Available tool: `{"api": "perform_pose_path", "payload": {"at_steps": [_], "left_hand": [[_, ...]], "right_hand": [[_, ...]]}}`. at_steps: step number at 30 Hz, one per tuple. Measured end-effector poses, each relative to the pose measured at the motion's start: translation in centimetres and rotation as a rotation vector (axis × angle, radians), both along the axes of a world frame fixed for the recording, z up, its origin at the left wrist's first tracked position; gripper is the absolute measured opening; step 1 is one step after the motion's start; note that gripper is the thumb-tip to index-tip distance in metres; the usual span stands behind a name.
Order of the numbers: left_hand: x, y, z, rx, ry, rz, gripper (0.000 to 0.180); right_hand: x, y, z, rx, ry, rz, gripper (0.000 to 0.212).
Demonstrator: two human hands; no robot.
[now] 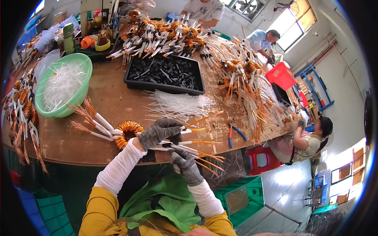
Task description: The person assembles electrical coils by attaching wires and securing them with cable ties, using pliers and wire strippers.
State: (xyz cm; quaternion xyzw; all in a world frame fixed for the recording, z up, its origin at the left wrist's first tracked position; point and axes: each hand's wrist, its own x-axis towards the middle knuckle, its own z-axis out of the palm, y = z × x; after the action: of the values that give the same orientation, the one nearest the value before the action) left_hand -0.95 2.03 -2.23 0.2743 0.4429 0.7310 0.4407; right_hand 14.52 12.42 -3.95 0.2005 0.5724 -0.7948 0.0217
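A ring-shaped copper coil [132, 125] lies near the table's front edge. White-sleeved leads with frayed bare copper ends [103, 121] fan out to its left, and straighter leads with bare copper tips [210, 156] reach right. My left hand [159, 133], in a grey glove, is over these right-hand leads, its fingers closed on one white-sleeved lead. Below it my right hand [186, 167], also gloved, has its fingers curled together against the lower leads; what they pinch is hidden. A small black sleeve [167, 145] shows on a lead between the hands.
Beyond the coil lie loose thin white tubes [181, 104] and a black tray [132, 83] of short black sleeves. A green basin [87, 67] holds more tubes. Pliers [237, 133] rest at right. Coil heaps [165, 33] line the back; co-workers [305, 143] sit around the table.
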Motion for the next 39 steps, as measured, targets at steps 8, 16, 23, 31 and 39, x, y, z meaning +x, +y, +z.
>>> {"api": "perform_pose_path", "payload": {"at_steps": [8,16,23,31,39], "left_hand": [[1.6,0.1,2.5,-0.076,0.259,-0.023,0.025],[2.7,2.1,3.0,0.020,0.423,-0.074,0.031],[3.6,4.4,5.0,0.012,0.639,-0.045,0.030],[4.9,6.6,6.6,-0.096,0.798,-0.093,0.028],[5.3,6.8,6.8,-0.110,0.856,-0.068,0.030]], "right_hand": [[5.9,6.3,4.0,-0.360,0.153,-0.042,0.039],[5.5,11.7,7.1,-0.240,0.360,-0.278,0.031],[4.6,13.0,5.9,-0.383,0.430,-0.341,0.028],[3.7,11.8,6.0,-0.330,0.479,-0.471,0.016],[3.3,11.0,6.3,-0.202,0.544,-0.571,0.014]]}}
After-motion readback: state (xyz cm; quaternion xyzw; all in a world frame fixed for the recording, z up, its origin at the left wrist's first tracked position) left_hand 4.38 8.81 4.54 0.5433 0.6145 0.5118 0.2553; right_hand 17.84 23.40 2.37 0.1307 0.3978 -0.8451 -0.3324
